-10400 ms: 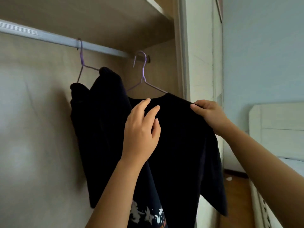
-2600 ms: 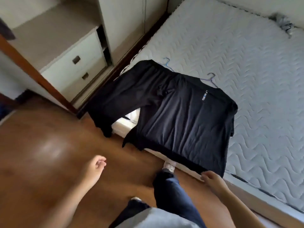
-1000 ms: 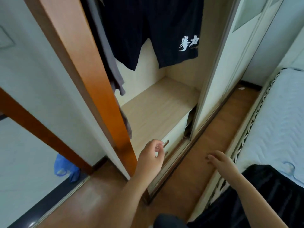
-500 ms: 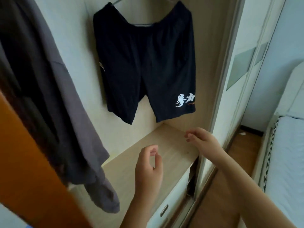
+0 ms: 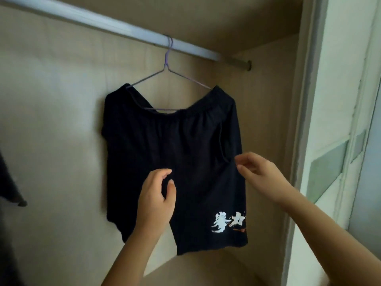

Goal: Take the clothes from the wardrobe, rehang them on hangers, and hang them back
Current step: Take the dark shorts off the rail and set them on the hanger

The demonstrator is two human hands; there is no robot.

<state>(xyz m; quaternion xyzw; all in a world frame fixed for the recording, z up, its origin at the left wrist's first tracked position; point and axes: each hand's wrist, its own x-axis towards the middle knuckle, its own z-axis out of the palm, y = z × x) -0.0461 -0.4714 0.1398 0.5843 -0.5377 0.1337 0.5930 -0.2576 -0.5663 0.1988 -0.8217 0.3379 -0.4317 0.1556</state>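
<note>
Pale beige wood-grain panelling lines the wardrobe interior point(image 5: 51, 141), with a white door frame point(image 5: 321, 120) running down the right edge. Nearest the camera, two bare forearms rise from the bottom of the view. One left hand point(image 5: 157, 196) is raised in front of the middle of the garment, fingers loosely curled and thumb apart from them, holding nothing; whether the fingertips touch the cloth cannot be told. One right hand point(image 5: 259, 175) reaches in from the right at the garment's right side seam, thumb and forefinger spread a little apart right at the fabric edge; it is loosened rather than clamped, and contact with the cloth cannot be told.

Behind the hands hangs one pair of black fabric shorts point(image 5: 171, 145), with white brush-style characters and a small orange mark printed near the hem of the right leg. Its elastic waistband is stretched over one thin lilac wire hanger point(image 5: 168, 76), both shoulders of which are tucked inside the waist. That hanger's hook sits over one pale metal rail point(image 5: 103, 24) that slants across the top of the wardrobe to a socket in the right wall. At the far left edge, one dark garment point(image 5: 10, 186) is partly visible.
</note>
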